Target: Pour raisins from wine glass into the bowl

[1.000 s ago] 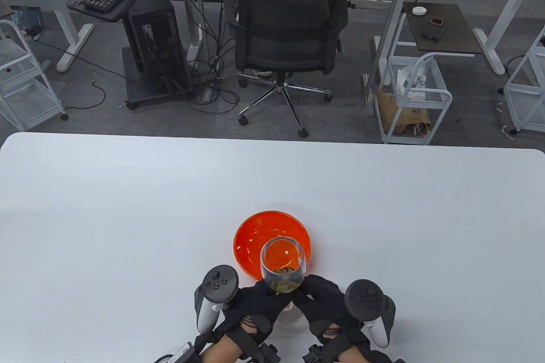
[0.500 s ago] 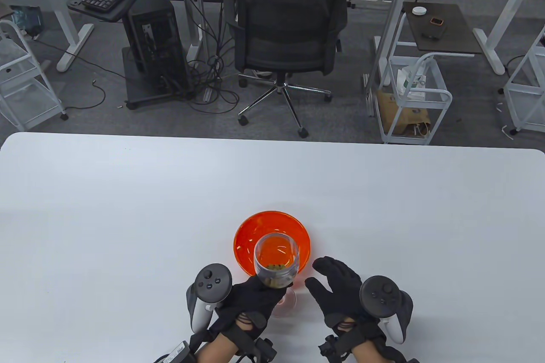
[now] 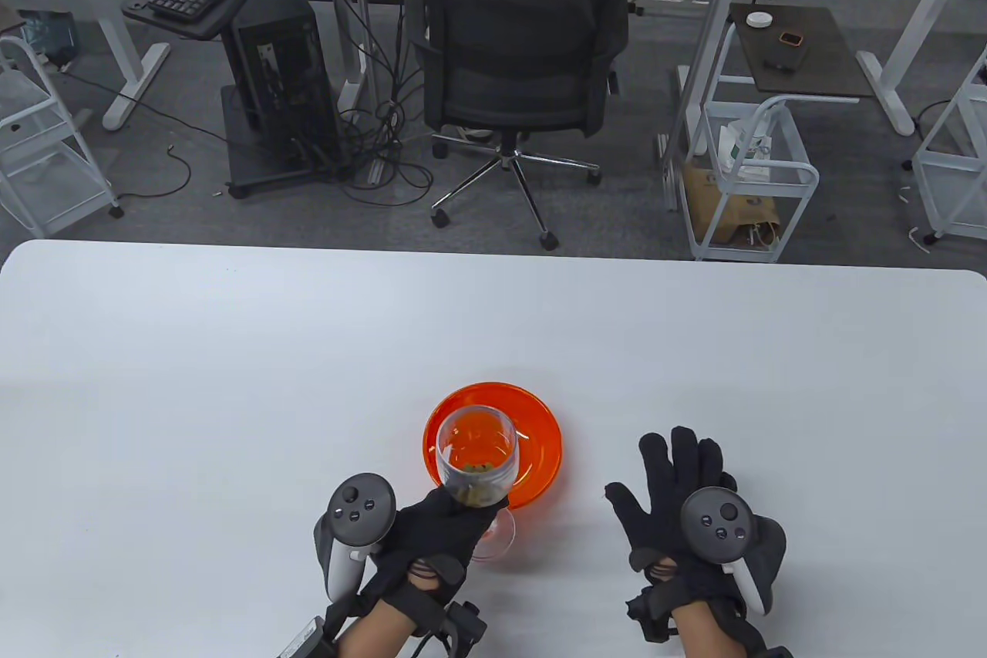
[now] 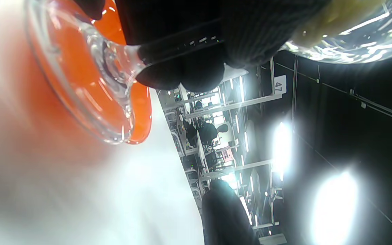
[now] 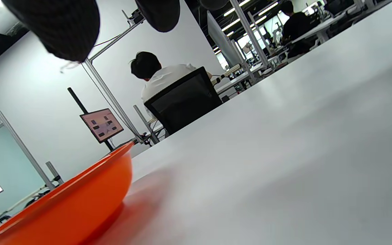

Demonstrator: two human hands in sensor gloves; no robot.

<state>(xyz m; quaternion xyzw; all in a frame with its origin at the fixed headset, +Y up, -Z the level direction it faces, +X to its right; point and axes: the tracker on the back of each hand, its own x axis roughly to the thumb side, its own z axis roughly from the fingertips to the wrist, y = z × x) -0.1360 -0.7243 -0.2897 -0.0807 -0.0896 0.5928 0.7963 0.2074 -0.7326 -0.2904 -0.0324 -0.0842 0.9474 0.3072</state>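
An orange bowl sits on the white table near its front edge; it also shows in the right wrist view. My left hand grips the stem of a clear wine glass and holds it lifted, tilted slightly toward the bowl's left side. Raisins lie in the bottom of the glass. In the left wrist view my fingers wrap the stem above the glass foot. My right hand lies open and flat on the table, right of the bowl, holding nothing.
The white table stretches wide to the left, right and far side. Beyond its far edge are an office chair, a computer stand and wire carts on the floor.
My right hand let go of the glass and moved right, spreading flat on the table. My left hand lifted the glass and carried it left and over the bowl's near-left rim.
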